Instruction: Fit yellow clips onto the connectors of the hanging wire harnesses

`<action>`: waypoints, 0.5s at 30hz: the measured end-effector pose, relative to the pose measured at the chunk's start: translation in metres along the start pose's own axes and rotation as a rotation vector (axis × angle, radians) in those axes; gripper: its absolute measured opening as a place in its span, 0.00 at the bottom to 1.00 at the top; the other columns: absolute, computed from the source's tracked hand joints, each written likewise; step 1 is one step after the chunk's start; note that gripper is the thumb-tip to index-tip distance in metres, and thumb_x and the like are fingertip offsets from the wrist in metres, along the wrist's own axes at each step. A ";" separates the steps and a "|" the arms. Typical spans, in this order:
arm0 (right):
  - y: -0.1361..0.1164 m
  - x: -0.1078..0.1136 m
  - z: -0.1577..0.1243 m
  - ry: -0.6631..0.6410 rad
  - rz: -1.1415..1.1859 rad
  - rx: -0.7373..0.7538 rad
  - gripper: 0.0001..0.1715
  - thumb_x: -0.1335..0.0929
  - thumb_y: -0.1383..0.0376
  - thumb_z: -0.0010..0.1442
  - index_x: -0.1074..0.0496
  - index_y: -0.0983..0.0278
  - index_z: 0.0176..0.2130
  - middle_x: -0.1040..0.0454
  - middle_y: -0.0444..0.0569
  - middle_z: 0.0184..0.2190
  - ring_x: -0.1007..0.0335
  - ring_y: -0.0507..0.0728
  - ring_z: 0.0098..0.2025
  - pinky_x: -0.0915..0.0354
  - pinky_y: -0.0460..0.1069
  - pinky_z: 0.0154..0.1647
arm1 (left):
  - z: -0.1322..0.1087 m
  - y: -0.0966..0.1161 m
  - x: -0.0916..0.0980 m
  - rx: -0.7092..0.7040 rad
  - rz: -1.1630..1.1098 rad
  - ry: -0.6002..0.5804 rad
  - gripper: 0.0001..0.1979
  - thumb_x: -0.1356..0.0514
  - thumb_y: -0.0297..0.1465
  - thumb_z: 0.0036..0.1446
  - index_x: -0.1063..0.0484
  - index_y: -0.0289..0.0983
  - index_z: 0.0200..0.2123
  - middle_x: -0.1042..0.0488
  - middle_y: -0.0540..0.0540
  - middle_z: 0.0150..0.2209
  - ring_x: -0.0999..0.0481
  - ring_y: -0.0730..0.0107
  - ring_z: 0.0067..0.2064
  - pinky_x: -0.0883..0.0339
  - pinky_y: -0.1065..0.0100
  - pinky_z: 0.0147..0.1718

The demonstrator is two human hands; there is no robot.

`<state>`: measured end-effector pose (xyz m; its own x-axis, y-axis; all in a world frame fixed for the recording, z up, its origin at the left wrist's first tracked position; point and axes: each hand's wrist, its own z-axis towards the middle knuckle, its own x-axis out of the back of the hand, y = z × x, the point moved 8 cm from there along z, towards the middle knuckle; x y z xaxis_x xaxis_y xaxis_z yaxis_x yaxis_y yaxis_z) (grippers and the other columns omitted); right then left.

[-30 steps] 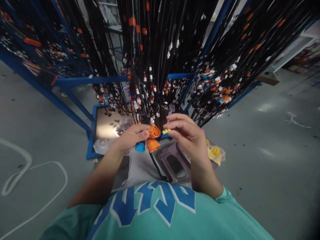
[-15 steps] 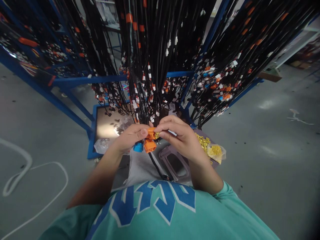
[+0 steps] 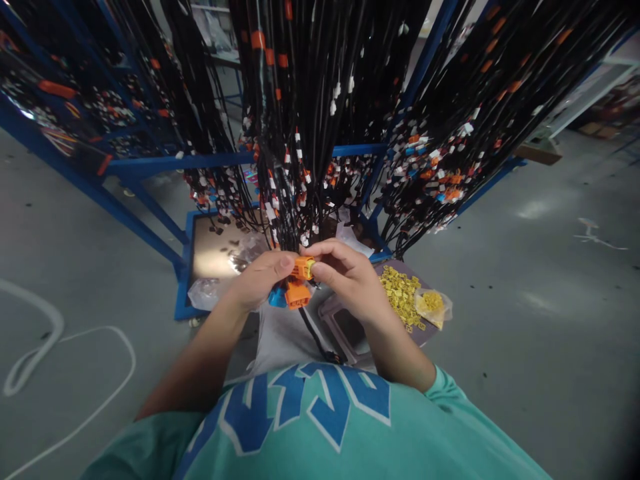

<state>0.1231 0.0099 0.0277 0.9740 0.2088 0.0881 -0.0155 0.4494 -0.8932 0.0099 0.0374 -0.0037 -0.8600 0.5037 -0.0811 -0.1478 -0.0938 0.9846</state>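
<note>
My left hand (image 3: 263, 277) is closed on an orange connector (image 3: 301, 267), its thumb lying along the near side. A small yellow clip (image 3: 311, 267) sits at the connector's right end. My right hand (image 3: 353, 273) pinches at that clip, with thumb and fingertips against it. Just below hang a second orange connector (image 3: 298, 295) and a blue connector (image 3: 277, 297), neither gripped by my right hand. Black cables run up behind the hands, and one dark cable (image 3: 313, 328) trails down toward my lap. The far fingers of both hands are partly hidden.
A blue metal rack (image 3: 190, 160) holds dense hanging black wire harnesses (image 3: 370, 80) ahead. To the right, many yellow clips (image 3: 400, 293) lie on a plastic stool, beside a clear bag of clips (image 3: 433, 304). A clear plastic bag (image 3: 205, 291) rests on the rack's base.
My right hand has shifted slightly left and down, its thumb now at the yellow clip on the connector's end. More of the yellow clips on the stool shows.
</note>
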 end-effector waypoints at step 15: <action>0.026 -0.018 -0.003 -0.035 0.423 -0.218 0.17 0.26 0.54 0.48 0.28 0.60 0.36 0.32 0.41 0.27 0.37 0.46 0.25 0.36 0.42 0.22 | -0.003 0.002 -0.006 -0.001 0.126 -0.161 0.28 0.42 0.53 0.49 0.26 0.30 0.29 0.24 0.42 0.24 0.27 0.68 0.25 0.35 0.71 0.23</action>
<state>0.1063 0.0149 0.0015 0.8840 0.3653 -0.2916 -0.3575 0.1264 -0.9253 0.0129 0.0316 -0.0022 -0.7827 0.6187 0.0682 -0.0451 -0.1656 0.9852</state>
